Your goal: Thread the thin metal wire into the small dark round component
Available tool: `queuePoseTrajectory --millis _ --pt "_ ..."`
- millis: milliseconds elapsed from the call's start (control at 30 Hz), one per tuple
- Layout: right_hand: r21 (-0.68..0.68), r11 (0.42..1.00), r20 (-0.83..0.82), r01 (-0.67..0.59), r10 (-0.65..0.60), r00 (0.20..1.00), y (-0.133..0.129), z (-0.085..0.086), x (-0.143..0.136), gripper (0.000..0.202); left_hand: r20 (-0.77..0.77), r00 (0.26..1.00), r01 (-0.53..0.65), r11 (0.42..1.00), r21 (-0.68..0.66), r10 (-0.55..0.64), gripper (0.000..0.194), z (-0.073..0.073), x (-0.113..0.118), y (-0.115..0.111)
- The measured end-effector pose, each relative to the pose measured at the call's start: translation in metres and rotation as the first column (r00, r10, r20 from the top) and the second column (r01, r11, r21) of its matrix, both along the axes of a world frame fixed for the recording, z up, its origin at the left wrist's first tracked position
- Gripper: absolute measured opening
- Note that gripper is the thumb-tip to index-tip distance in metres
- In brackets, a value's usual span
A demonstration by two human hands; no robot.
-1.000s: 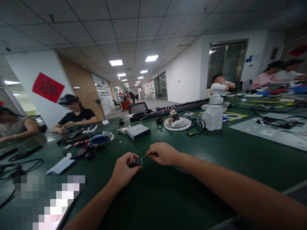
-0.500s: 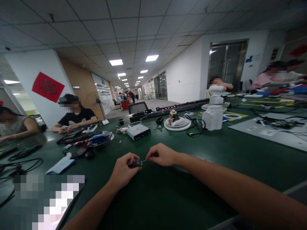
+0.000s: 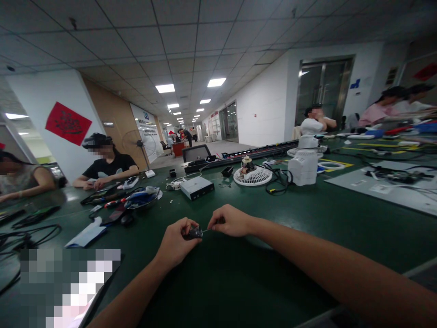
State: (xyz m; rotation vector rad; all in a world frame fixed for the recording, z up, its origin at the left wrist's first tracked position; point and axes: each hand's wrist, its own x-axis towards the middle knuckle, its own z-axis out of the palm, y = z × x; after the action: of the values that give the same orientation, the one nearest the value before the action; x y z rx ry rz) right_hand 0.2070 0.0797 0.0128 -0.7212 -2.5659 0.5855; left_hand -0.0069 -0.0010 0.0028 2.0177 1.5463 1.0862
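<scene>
My left hand [image 3: 180,239] is closed around the dark, rounded handle of what looks like a screwdriver [image 3: 195,233]. A thin, pale metal shaft runs from the handle's end toward the right. At the far end of that shaft, my right hand [image 3: 230,221] pinches it between thumb and fingers, hiding the tip. Both hands are close together, a little above the dark green table [image 3: 218,282]. Beyond them lies a grey-white box-shaped drive [image 3: 197,187] with a dark front.
Behind stand a white fan grille [image 3: 253,176] with a motor on it, a black cable [image 3: 279,184] and a white fan base [image 3: 303,167]. To the left are a blue cloth [image 3: 87,233], a dark mouse [image 3: 127,220] and a blurred-out screen [image 3: 75,287]. Several people sit around.
My hands and the screwdriver stay practically where they were. In the right background, a seated person has shifted slightly.
</scene>
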Motion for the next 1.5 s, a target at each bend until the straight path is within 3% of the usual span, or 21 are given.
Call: queuePoseTrajectory --millis 300,467,633,800,967,1033,1133,1233,1367,1500 --pt "0.116 0.993 -0.066 0.03 -0.023 0.998 -0.003 -0.001 -0.005 0.02 0.0 1.0 -0.022 0.999 -0.027 0.022 0.03 0.001 -0.002 0.001" --pt "0.223 0.969 0.031 0.11 -0.12 0.992 -0.009 0.004 -0.005 0.02 0.002 1.0 -0.009 0.999 -0.052 0.009 0.029 0.002 -0.001 -0.001" --pt "0.117 0.992 0.035 0.051 -0.056 0.998 -0.008 0.003 -0.005 0.02 -0.047 0.999 -0.022 0.999 -0.026 0.021 0.031 0.0 -0.001 -0.001" --pt "0.13 0.977 0.063 0.168 -0.177 0.982 -0.004 -0.001 -0.005 0.022 -0.047 0.999 -0.027 0.998 -0.056 0.024 0.022 0.002 0.002 -0.001" --pt "0.054 0.995 0.106 0.087 -0.092 0.99 -0.003 -0.003 -0.005 0.023 -0.065 0.998 -0.009 0.999 -0.052 0.006 0.025 0.005 0.005 -0.004" --pt "0.08 0.989 0.106 0.127 -0.135 0.985 -0.003 -0.003 -0.005 0.023 -0.068 0.998 0.006 0.999 -0.046 -0.009 0.026 0.005 0.006 -0.003" --pt "0.135 0.948 0.143 0.287 -0.305 0.942 -0.003 -0.001 -0.004 0.02 -0.093 0.996 -0.002 0.999 -0.033 -0.001 0.025 0.002 0.003 -0.001" --pt "0.093 0.917 0.151 0.388 -0.398 0.905 -0.007 0.003 -0.005 0.028 -0.112 0.992 -0.062 0.998 0.02 0.064 0.026 -0.001 -0.003 0.003" --pt "-0.151 0.962 0.129 0.227 -0.208 0.97 -0.017 0.007 -0.008 0.041 -0.145 0.976 -0.153 0.987 0.058 0.16 0.021 -0.003 -0.008 0.007" --pt "-0.266 0.963 0.156 0.032 0.011 0.988 -0.023 0.005 -0.012 0.027 -0.102 0.976 -0.19 0.982 0.017 0.191 0.018 -0.002 -0.007 0.007"
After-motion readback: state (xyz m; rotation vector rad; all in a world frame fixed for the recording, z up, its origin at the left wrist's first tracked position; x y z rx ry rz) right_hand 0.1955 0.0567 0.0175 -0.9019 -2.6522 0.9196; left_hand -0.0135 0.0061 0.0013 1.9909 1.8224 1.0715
